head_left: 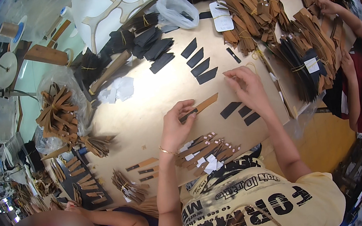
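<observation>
My left hand [179, 123] pinches a narrow brown leather strip [208, 102], its slanted end pointing up and right. A short black piece [188, 114] lies against the strip under my fingers. Over the board, my right hand [249, 88] hovers with bent fingers apart; I see nothing in it. Just beyond it, several black slant-cut pieces [200, 67] lie in a stepped row. Below that hand are a few more black pieces [231, 109]. Nearer my body sit brown strips with black ends [146, 170] and a spread of brown strips with white tags [207, 148].
Brown strip bundles [248, 18] and tied black strips [297, 69] crowd the right. Black stacks [158, 51] and a clear plastic bag [177, 11] lie at the back. One co-worker's hand [326, 3] handles strips at far right; another person sits at lower left.
</observation>
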A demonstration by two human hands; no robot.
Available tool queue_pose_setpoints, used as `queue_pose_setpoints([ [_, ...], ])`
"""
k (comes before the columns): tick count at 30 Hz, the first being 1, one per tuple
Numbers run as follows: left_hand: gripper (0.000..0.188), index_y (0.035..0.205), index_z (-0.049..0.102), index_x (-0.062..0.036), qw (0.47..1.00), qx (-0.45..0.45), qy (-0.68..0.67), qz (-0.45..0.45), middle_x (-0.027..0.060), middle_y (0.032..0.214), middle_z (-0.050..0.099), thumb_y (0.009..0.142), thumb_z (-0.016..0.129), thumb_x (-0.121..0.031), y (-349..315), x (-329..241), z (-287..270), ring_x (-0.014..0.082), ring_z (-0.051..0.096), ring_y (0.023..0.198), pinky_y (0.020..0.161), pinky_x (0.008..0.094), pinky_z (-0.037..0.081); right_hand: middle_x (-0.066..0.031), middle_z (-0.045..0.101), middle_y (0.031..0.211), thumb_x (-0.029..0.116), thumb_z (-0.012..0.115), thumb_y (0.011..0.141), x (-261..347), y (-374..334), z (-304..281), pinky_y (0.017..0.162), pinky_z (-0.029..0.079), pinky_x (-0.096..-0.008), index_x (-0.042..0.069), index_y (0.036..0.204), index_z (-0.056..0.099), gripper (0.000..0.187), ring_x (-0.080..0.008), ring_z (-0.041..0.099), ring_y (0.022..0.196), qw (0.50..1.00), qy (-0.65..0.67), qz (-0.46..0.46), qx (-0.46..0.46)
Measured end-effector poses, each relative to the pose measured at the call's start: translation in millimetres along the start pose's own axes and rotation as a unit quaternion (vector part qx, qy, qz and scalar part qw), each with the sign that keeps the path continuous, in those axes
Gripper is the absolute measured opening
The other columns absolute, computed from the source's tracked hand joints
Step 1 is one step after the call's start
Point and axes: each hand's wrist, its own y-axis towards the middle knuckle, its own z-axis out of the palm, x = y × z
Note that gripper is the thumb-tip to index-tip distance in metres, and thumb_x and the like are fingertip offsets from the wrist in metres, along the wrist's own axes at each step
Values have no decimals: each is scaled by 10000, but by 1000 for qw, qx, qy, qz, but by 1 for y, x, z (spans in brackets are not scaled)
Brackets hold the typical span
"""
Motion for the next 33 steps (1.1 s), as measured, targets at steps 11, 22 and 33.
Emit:
queue_pose_setpoints([
  [11,192,911,688,-69,922,-135,287,222,76,1123,675,764,676,53,-11,6,26,268,640,873,790,362,504,-65,586,808,103,669,912,19,-20,-3,665,468,-297,18,1201,642,302,-164,560,710,978,86,123,147],
  [22,159,966,717,-31,939,-137,252,188,115,1101,650,838,647,32,-18,7,35,260,645,907,810,355,518,-78,601,899,102,680,896,11,-26,-31,704,453,-301,21,1106,681,225,-172,555,785,997,8,71,9],
  [33,107,963,709,34,983,-98,-27,155,87,987,686,865,681,63,-49,-27,54,130,652,875,761,269,534,-14,666,1045,176,773,840,13,-43,-34,785,482,-255,33,1087,671,304,-82,557,848,942,243,120,196],
])
